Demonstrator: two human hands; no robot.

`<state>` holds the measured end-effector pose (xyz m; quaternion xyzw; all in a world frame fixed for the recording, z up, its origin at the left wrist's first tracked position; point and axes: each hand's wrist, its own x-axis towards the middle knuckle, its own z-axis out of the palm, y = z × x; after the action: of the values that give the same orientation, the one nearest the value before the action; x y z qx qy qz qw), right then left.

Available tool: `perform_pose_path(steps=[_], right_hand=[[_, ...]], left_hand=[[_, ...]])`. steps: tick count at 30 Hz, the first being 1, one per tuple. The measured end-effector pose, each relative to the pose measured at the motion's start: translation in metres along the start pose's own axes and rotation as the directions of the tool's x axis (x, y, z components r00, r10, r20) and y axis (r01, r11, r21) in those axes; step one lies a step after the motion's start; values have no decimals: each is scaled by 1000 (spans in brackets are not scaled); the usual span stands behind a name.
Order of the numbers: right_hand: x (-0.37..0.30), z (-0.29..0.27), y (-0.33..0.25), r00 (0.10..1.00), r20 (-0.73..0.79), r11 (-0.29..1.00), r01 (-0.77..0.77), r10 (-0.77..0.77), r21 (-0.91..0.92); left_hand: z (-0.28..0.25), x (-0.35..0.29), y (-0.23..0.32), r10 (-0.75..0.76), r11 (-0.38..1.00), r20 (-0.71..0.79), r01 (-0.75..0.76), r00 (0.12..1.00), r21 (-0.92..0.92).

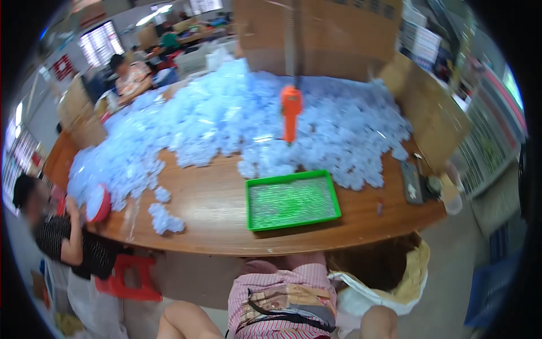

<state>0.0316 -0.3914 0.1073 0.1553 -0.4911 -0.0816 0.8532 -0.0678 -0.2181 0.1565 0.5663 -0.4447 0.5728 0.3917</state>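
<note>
Neither of my hands is in view. Bare skin of my limbs shows at the lower edge on both sides of my pink striped clothing [282, 282]; whether these are arms or knees I cannot tell. Before me on the table lies a shallow green tray [249, 206], with many thin, shiny, clear pieces covering its bottom. Behind it spreads a large heap of pale blue translucent plastic pieces [220, 113]. An orange object [291, 110] hangs from a strap above the heap. Two small blue clumps [165, 220] sit apart, left of the tray.
Cardboard panels [322, 45] stand behind the wooden table [209, 226]. A phone-like dark object [411, 182] lies at the right. An open sack [415, 282] stands below the edge. A co-worker [62, 231] sits left by a red bowl [104, 208] and red stool [127, 277]; another person [132, 79] sits farther back.
</note>
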Motion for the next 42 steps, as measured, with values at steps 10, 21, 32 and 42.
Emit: perform_pose_path(steps=[10,21,32,42], right_hand=[[-33,-31,64,839,448,896,416,-310,-158],[-66,-91,76,543,745,891,-13,388,-455],[-96,-119,170,270,30,58,-96,962,-994],[-152,-123,169,-208,-430,-413,-783,879,-466]], left_hand=[[-91,-96,70,-596,399,53,238,801,886],[-280,-221,102,-408,-804,-842,298,354,515],[-248,-193,53,-637,-417,-654,531,408,738],[-168,-183,10,-872,-57,-370,684,321,727]])
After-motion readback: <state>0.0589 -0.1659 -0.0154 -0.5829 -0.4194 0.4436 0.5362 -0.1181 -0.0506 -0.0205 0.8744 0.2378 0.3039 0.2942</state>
